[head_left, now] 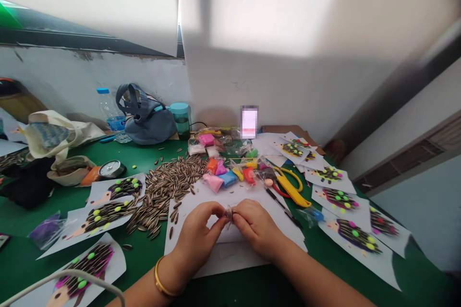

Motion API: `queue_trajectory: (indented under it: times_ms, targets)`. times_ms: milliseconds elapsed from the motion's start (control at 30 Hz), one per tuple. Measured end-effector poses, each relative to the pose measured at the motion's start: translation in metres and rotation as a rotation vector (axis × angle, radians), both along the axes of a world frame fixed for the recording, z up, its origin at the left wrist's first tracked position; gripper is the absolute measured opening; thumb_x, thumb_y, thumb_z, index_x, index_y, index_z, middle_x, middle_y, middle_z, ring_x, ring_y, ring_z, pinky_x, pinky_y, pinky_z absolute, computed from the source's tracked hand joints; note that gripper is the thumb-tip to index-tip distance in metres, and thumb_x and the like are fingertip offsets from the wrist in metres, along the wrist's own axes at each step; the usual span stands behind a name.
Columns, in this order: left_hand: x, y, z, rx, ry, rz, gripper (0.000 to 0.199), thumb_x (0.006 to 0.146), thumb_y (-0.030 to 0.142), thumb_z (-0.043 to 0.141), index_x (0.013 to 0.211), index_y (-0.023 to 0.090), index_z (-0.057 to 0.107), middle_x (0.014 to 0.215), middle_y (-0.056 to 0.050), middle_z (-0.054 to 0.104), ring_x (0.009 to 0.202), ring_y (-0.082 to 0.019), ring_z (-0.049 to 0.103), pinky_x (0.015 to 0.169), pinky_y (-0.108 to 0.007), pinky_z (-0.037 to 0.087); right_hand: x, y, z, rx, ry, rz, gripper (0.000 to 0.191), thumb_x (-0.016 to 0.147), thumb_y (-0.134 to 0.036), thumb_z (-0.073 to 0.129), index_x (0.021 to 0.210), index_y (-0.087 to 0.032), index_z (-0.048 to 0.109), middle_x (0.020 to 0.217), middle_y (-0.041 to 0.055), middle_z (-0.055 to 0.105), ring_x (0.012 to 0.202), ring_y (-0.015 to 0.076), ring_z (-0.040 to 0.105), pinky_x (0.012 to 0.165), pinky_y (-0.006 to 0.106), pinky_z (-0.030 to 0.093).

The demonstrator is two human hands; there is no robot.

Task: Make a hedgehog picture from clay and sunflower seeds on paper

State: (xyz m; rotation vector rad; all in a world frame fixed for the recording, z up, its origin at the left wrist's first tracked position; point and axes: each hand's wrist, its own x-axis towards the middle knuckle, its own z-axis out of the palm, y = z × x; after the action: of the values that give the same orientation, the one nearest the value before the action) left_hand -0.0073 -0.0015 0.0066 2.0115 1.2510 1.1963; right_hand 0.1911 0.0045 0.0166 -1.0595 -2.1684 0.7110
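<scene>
Above the white paper (237,261), my left hand (201,230) and my right hand (257,230) meet, fingertips pinched together. Between them is a small piece of clear plastic wrapping (229,213), mostly covered by the fingers; its contents cannot be made out. Both hands grip it. Bagged clay lumps lie just beyond: a pink one (213,182), a blue one (229,179) and a red one (248,176). A black pen (284,207) rests to the right of my right hand. A heap of striped sunflower seeds (169,187) spreads to the left.
Hedgehog pictures made with seeds lie on the green table (144,268) at both sides. Yellow-handled scissors (291,189) are at the right. Behind stand a blue bag (149,124), a bottle (110,110), a teal-lidded cup (181,120) and a blurred upright screen (249,122).
</scene>
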Motion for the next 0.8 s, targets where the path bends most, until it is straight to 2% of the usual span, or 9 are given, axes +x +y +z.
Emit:
queue_trajectory:
  times_ms: [167,300,467,600,800]
  targets:
    - [0.0053,0.0023,0.0028,-0.179,-0.220,-0.052,0.008,0.082,0.022,0.070,0.081,0.021,0.062,0.076,0.001,0.066,0.072,-0.016,0.065,0.069,-0.027,0.054,0.0029,0.0026,0.0019,-0.067,0.042,-0.054,0.035,0.103,-0.038,0.035,0.087,-0.021,0.061,0.082,0.0018,0.063,0.079,0.0178,0.056,0.075,0.031,0.037]
    - [0.0064,0.0043,0.0018,-0.220,-0.340,-0.105,0.005,0.084,0.024,0.069,0.084,0.021,0.065,0.078,0.000,0.068,0.073,-0.016,0.066,0.069,-0.027,0.055,0.0036,0.0030,0.0031,-0.176,0.118,-0.044,0.042,0.105,-0.041,0.030,0.081,-0.021,0.058,0.074,-0.0001,0.059,0.072,0.0157,0.054,0.069,0.028,0.037]
    - [0.0008,0.0064,0.0012,-0.061,-0.116,-0.095,0.012,0.090,0.022,0.064,0.099,0.024,0.072,0.092,-0.003,0.072,0.086,-0.018,0.067,0.079,-0.031,0.054,0.0027,0.0041,0.0022,-0.155,0.098,-0.017,0.037,0.104,-0.037,0.033,0.088,-0.021,0.062,0.081,0.0008,0.063,0.078,0.0164,0.056,0.071,0.027,0.038]
    - [-0.0026,0.0058,0.0033,0.028,0.087,-0.073,0.010,0.088,0.027,0.069,0.097,0.023,0.070,0.084,-0.002,0.070,0.078,-0.018,0.065,0.074,-0.031,0.053,0.0022,0.0053,0.0008,-0.118,-0.002,-0.041,0.025,0.100,-0.032,0.044,0.087,-0.021,0.062,0.084,0.0012,0.065,0.081,0.0169,0.057,0.073,0.028,0.037]
    - [-0.0022,0.0040,0.0030,0.125,0.262,-0.059,0.008,0.086,0.023,0.069,0.093,0.021,0.068,0.090,-0.005,0.069,0.084,-0.022,0.064,0.076,-0.035,0.053,0.0008,0.0035,-0.0007,-0.036,-0.084,0.003,0.027,0.099,-0.027,0.045,0.080,-0.021,0.063,0.079,0.0013,0.066,0.078,0.0173,0.057,0.073,0.030,0.037]
